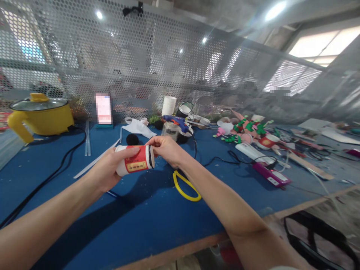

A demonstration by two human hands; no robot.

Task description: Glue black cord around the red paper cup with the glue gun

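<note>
Paper, thin-walled and probably very light, seems to make up the red-and-white tapered cup [137, 159] that lies sideways in the person's left hand [111, 168], raised over the flat blue tabletop [157, 225]. The left thumb runs along the red printed wall while the palm and fingers wrap the end nearer that wrist, so this hand is closed around the cup. The right hand [168, 150] has its fingertips drawn narrowly together at the opposite end, right by a narrow black band [152, 156] that circles the cup near its edge; whether they pinch the band or only rest against it cannot be told. The wall ought to be springy but easy to dent (a hard squeeze in the middle would likely push it out of round), and its smooth printed surface may be slightly slippery. A gentle wrap by the palm, close to the end away from the band, looks like the best hold, since it leaves the banded end clear for fingertips. A dark round black piece [132, 140] sits just behind the cup, and a yellow loop-shaped handle [180, 192] lies near the right forearm. Farther back, a blue-and-orange glue gun [180, 123] is by a clear jar [170, 131], with a tall white stack of cups [168, 106] behind them.
</note>
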